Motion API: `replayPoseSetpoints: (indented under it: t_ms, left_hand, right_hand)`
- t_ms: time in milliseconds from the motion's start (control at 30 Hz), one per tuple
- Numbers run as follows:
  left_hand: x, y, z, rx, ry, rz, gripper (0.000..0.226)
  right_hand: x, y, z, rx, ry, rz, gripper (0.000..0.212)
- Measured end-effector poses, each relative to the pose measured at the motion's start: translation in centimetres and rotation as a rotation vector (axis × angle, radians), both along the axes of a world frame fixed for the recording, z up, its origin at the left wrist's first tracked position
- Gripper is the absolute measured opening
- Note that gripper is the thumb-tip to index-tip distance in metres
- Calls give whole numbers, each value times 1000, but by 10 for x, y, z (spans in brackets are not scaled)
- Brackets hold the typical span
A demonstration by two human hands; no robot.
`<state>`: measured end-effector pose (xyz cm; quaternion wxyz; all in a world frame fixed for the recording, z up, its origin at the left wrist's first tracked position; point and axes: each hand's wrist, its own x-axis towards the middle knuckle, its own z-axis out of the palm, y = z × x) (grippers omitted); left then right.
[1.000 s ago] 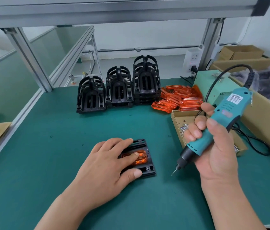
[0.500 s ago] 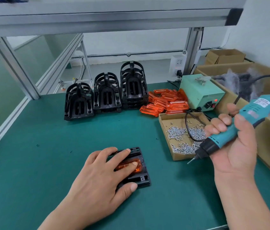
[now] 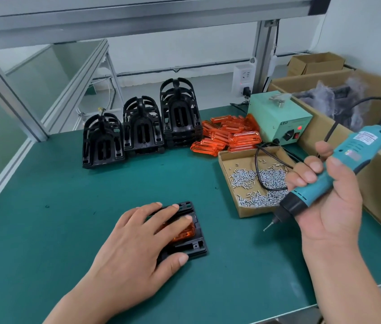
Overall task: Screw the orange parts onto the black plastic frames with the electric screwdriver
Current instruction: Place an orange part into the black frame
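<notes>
The left hand is lying palm down on the green mat, its forearm coming in from the lower edge. Its fingers are straight and slightly fanned, pressing flat on the black frame and on the orange part seated in it. The thumb is resting along the frame's near edge.

Well to the right of that press, the right hand is hovering above the mat. Its fingers are curling over the barrel of the electric screwdriver, with the thumb closing on the near side. The tool's long axis is running on a diagonal. The cord end is rising up and to the right of the grip, and the bit is pointing down and to the left, towards the pressed frame. The bit is hanging in the air between the two hands, touching nothing.

Just behind and left of the right grip, a cardboard tray is holding loose screws, and the black cable is looping over them. Far beyond the left hand's press, stacks of black frames are standing in a row. A pile of orange parts is lying to their right.

The left fingers are covering most of the orange part and the frame's left half. The bit's tip is too small and blurred to tell whether it is carrying a screw. The right forearm is being cut off by the bottom edge.
</notes>
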<state>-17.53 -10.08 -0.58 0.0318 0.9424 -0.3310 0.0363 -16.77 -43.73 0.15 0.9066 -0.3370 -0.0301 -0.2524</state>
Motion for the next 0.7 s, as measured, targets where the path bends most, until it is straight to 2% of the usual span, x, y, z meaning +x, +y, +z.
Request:
replayPoseSetpoints:
  t_ms: [400,567,700]
  left_hand:
    - [2,-13,13,15,77,17,53]
    - [7,-13,16,-84,135,15,59]
    - [25,-44,30,-187,45,23,51]
  right_hand:
    - [0,1,1,49,20,-17,22]
    - [-1,-1,1,79,20,-41,20]
    - [-1,-4,1,100,45,-64,20]
